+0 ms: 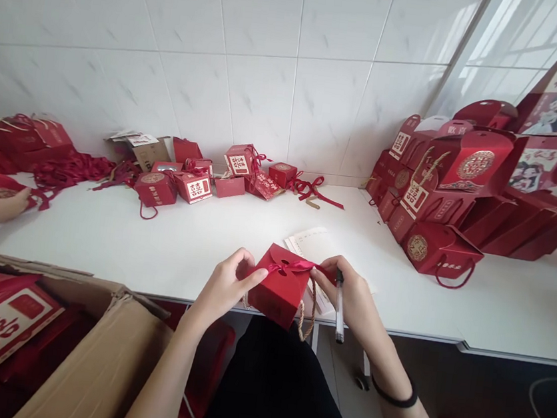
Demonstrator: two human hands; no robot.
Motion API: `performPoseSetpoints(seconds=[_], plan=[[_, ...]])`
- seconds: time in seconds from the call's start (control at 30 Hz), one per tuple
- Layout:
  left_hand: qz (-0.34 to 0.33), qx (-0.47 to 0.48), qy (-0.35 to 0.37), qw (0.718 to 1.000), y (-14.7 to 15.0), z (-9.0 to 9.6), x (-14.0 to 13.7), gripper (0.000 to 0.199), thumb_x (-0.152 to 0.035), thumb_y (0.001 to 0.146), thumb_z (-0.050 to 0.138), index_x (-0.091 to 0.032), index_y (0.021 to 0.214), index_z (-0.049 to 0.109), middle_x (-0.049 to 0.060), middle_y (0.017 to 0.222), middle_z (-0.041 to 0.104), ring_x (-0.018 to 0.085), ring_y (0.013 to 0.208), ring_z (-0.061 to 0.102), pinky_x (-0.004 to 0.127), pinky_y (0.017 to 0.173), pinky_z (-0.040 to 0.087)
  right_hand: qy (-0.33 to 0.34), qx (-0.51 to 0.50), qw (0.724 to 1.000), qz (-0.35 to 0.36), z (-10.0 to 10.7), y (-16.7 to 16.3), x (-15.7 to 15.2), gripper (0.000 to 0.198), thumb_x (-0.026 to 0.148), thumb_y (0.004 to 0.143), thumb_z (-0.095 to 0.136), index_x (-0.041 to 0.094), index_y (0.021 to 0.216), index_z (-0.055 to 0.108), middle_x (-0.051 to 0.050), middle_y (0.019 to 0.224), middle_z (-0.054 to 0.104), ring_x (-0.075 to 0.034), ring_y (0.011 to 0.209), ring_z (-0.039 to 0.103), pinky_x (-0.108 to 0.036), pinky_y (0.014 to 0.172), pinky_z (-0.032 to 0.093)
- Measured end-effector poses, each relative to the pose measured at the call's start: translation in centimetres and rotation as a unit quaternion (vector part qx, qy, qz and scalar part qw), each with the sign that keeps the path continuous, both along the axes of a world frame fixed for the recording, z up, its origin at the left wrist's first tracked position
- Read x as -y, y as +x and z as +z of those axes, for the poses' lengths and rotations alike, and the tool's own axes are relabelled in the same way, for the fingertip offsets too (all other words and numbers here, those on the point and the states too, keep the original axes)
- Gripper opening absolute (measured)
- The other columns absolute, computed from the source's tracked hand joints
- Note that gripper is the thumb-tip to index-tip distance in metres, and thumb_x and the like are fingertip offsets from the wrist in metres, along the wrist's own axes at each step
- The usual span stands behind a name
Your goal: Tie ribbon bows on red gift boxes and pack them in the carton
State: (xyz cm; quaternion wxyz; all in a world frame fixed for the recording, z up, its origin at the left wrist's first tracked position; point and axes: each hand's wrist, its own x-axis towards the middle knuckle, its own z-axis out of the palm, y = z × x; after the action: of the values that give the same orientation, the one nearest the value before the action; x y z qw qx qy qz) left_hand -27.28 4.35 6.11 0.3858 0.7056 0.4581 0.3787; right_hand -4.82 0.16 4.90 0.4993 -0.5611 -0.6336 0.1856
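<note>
Pinching red satin ribbon (300,265): left hand (230,280), right hand (347,285), latter also clasping clear black-capped pen (340,310). Red cardboard box (276,297) at white table's (184,245) near edge, ribboned top up; long axis unclear.

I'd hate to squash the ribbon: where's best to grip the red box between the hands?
Probably by the lower walls of the red box, from the near side: the ribbon crosses its top, the left hand and right hand flank it, and its near corner seems to overhang the table.
</note>
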Motion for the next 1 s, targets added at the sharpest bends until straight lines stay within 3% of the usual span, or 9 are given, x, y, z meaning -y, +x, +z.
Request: performPoseSetpoints(seconds=[0.1,0.33,0.5,0.7,0.83,0.93,1.0], plan=[[-0.024,0.009,-0.028,0.999,-0.2,0.1,0.7,0.035,-0.044,0.076,0.061,-0.019,0.064,0.040,-0.006,0.058,0.037,0.010,0.052,0.038,0.021,0.050,0.031,-0.006,-0.037,0.999,0.036,0.2,0.1,-0.1,0.031,0.050,0.081,0.059,0.020,0.081,0.053,-0.001,0.068,0.057,-0.017,0.060,0.050,-0.027,0.057,0.040],[-0.025,0.094,-0.108,0.989,0.5,0.7,1.3,0.036,-0.046,0.075,0.060,-0.018,0.061,0.043,-0.005,0.054,0.041,0.009,0.047,0.041,0.019,0.044,0.033,-0.044,-0.128,0.990,0.049,1.4,-0.4,-1.8,0.040,0.056,0.075,0.059,0.017,0.082,0.060,-0.001,0.061,0.054,-0.015,0.056,0.047,-0.024,0.053,0.037],[-0.042,0.145,-0.151,0.977,0.5,1.2,1.1,0.036,-0.046,0.072,0.061,-0.017,0.059,0.044,-0.006,0.048,0.039,0.006,0.044,0.035,0.018,0.043,0.030,-0.038,-0.068,0.994,0.072,1.9,0.0,-2.6,0.032,0.049,0.073,0.063,0.018,0.074,0.059,0.002,0.055,0.050,-0.014,0.051,0.043,-0.023,0.049,0.034],[-0.059,0.214,-0.190,0.956,0.5,-0.1,1.0,0.036,-0.044,0.076,0.060,-0.018,0.060,0.041,-0.008,0.042,0.039,0.005,0.037,0.032,0.017,0.040,0.027,-0.015,0.043,0.998,0.031,1.8,1.0,0.1,0.014,0.031,0.080,0.053,0.020,0.073,0.049,0.003,0.059,0.051,-0.013,0.051,0.044,-0.023,0.050,0.035],[-0.056,0.247,-0.199,0.947,0.6,-0.9,1.2,0.035,-0.042,0.078,0.059,-0.018,0.061,0.042,-0.008,0.041,0.039,0.004,0.035,0.033,0.016,0.038,0.025,-0.049,0.073,0.994,0.069,2.3,2.4,1.7,0.017,0.034,0.082,0.057,0.020,0.074,0.049,-0.001,0.073,0.059,-0.016,0.061,0.053,-0.025,0.056,0.041],[-0.058,0.242,-0.195,0.949,0.5,-1.0,1.1,0.035,-0.042,0.080,0.057,-0.017,0.060,0.042,-0.008,0.042,0.041,0.004,0.036,0.036,0.015,0.038,0.028,-0.118,-0.008,0.982,0.150,3.3,2.9,1.8,0.027,0.043,0.083,0.057,0.020,0.074,0.046,-0.007,0.095,0.063,-0.021,0.082,0.060,-0.029,0.069,0.047],[-0.059,0.231,-0.187,0.953,0.4,-1.0,0.9,0.035,-0.042,0.080,0.056,-0.017,0.060,0.042,-0.007,0.043,0.042,0.004,0.037,0.037,0.015,0.038,0.028,-0.139,-0.042,0.978,0.149,3.9,2.6,1.4,0.034,0.049,0.086,0.052,0.020,0.072,0.044,-0.008,0.094,0.063,-0.023,0.085,0.060,-0.030,0.071,0.047]])
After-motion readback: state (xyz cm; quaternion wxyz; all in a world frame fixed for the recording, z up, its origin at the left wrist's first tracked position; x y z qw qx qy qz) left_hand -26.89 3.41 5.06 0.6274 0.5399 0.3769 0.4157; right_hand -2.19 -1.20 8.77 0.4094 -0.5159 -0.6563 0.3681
